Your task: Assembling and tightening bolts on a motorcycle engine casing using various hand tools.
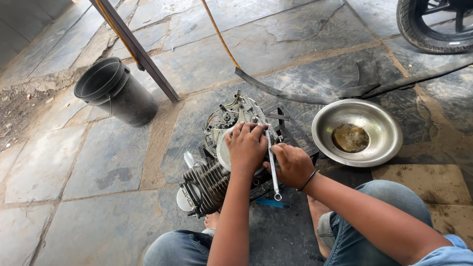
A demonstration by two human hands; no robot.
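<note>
A small finned motorcycle engine lies on a black metal stand on the stone floor in front of me. My left hand presses flat on the engine's round side cover. My right hand grips a silver spanner that stands almost upright, its top end at the engine case and its ring end pointing toward me. A thin dark bangle is on my right wrist. I am squatting, my knees in blue jeans at the bottom of the view.
A steel bowl with brown oily liquid sits right of the engine. A black bucket stands at left beside a slanted metal bar. A rubber strip and a yellow hose lie behind; a tyre is top right.
</note>
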